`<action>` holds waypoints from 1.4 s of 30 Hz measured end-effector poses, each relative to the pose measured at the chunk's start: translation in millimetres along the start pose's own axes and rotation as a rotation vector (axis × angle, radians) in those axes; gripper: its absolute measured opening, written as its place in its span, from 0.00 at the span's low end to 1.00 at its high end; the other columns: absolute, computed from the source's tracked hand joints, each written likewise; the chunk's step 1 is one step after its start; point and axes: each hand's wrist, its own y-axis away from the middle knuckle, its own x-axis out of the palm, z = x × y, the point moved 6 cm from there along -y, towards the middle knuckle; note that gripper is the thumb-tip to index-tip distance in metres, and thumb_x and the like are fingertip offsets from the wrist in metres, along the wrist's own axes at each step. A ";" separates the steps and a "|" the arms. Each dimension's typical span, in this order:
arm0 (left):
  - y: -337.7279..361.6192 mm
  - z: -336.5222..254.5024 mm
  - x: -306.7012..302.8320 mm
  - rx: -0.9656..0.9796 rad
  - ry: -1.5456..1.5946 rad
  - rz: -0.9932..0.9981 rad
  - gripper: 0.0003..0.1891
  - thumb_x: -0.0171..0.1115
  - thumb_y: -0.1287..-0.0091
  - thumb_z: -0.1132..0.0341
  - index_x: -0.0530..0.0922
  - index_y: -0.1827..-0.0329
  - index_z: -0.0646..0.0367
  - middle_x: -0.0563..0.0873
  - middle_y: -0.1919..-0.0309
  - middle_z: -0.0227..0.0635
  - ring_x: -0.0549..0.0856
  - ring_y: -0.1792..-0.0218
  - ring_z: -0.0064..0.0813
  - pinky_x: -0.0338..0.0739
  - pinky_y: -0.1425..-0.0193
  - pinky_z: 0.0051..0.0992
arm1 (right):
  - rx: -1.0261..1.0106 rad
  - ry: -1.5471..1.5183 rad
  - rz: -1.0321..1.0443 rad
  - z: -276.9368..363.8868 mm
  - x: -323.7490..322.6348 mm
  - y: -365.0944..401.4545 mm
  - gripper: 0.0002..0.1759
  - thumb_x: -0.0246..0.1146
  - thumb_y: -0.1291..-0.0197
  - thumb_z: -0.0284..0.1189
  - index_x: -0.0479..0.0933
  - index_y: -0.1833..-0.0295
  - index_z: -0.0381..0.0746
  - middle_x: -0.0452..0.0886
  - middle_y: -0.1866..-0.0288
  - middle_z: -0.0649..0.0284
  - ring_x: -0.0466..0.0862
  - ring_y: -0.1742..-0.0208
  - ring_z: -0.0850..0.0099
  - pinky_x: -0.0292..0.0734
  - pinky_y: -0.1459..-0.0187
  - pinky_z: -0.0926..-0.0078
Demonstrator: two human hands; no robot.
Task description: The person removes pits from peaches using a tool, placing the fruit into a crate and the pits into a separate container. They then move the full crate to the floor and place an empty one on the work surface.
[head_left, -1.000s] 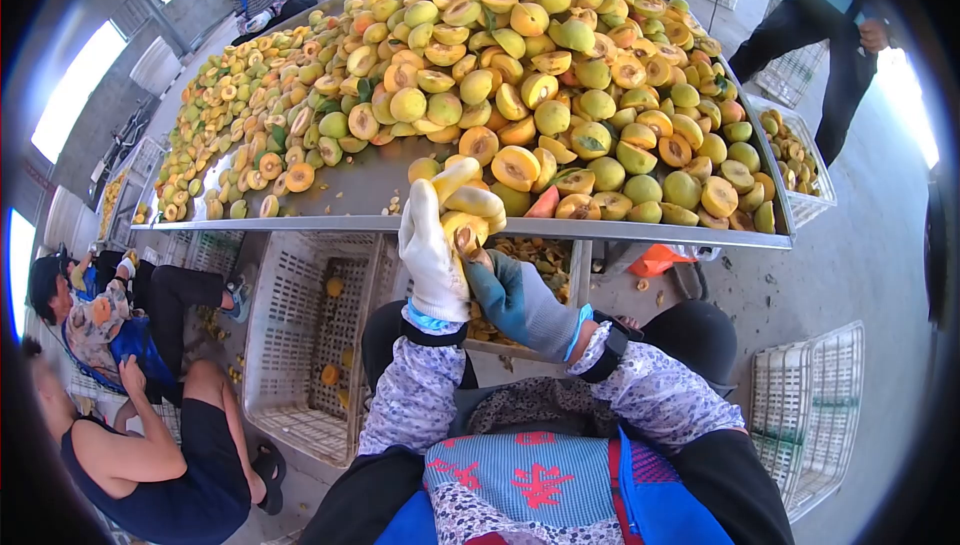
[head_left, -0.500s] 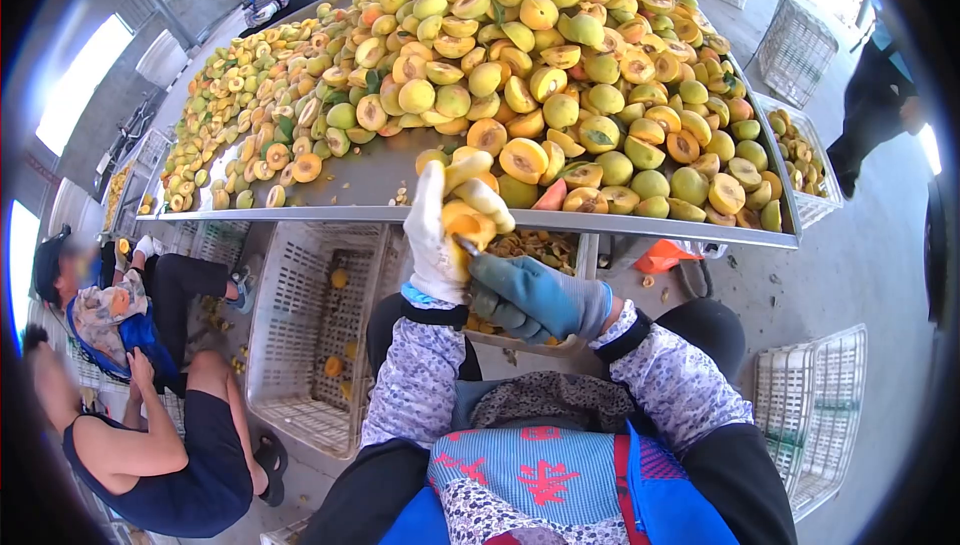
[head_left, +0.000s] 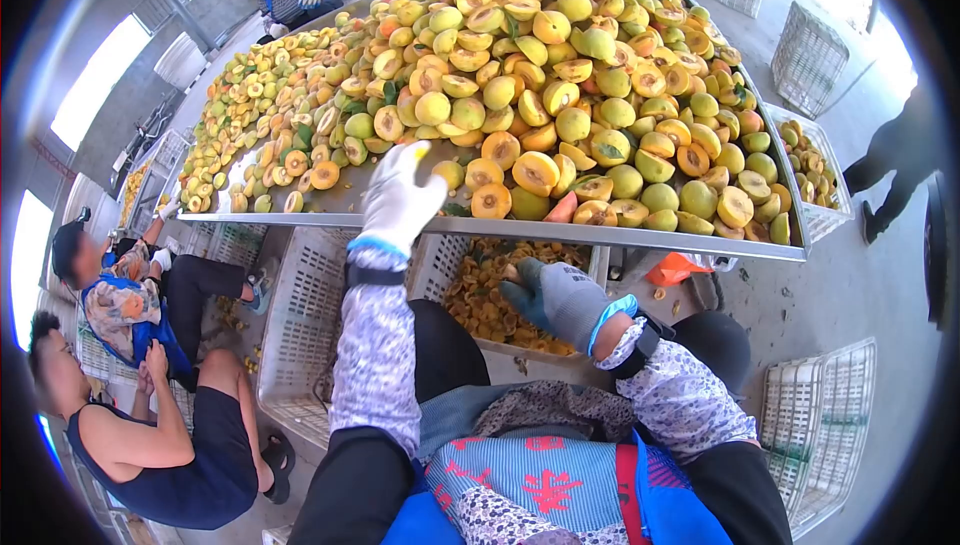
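As we looked down on it, the metal table point(head_left: 330, 207): it ran away from us, its front rim above our knees, with a bare strip along that rim at the left.
Peach heap point(head_left: 560, 75): whole yellow-green peaches and cut halves, many hollow side up, covered most of the table and lay thickest on the right.
White crate point(head_left: 300, 335): it stood on the floor under the front rim, left of our left leg, with a few bits of fruit in its bottom.
Co-workers point(head_left: 120, 295): two people sat low at the left, beside that crate; a third was at the table's far end.
Crate of pieces point(head_left: 437, 260): it sat before our knees below the rim, filled with small orange-brown pieces; we could not tell pits from flesh.
Side crate point(head_left: 825, 220): at the table's right end, it held more peaches.
Left hand point(head_left: 400, 200): in a white glove, it lay over the bare strip of the table, fingers apart and holding nothing.
Right hand point(head_left: 555, 297): in a blue-grey glove, it hung low over the crate of pieces, fingers curled inward; we could not tell whether they clamped anything.
Nearest peach point(head_left: 451, 174): whole and yellowish, it lay at the heap's front edge, just beside the left fingertips; we could not tell whether they touched.
Halved peach point(head_left: 490, 201): it lay just right of that one, cut face towards us.
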 end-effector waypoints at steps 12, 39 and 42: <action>9.5 -13.9 15.9 -0.446 1.322 0.250 0.18 0.63 0.25 0.57 0.81 0.38 0.56 0.89 0.49 0.35 0.88 0.59 0.23 0.81 0.57 0.22 | -0.135 -0.302 -0.314 27.9 -32.7 -15.2 0.15 0.62 0.28 0.38 0.75 0.60 0.36 0.81 0.73 0.42 0.84 0.67 0.41 0.74 0.69 0.49; 54.7 -67.6 30.2 -0.169 1.295 0.103 0.34 0.36 0.17 0.45 0.83 0.47 0.68 0.89 0.62 0.42 0.88 0.61 0.30 0.83 0.52 0.28 | 0.018 -0.588 -0.130 15.1 1.0 -20.0 0.23 0.55 0.22 0.42 0.81 0.50 0.31 0.85 0.67 0.59 0.75 0.62 0.77 0.78 0.56 0.68; 60.4 -83.6 24.2 -0.337 1.568 0.081 0.34 0.37 0.17 0.44 0.81 0.40 0.67 0.89 0.58 0.44 0.88 0.63 0.32 0.86 0.53 0.29 | 0.081 -0.678 -0.062 18.3 4.9 -18.0 0.23 0.56 0.22 0.42 0.81 0.50 0.30 0.85 0.66 0.62 0.75 0.61 0.78 0.77 0.56 0.70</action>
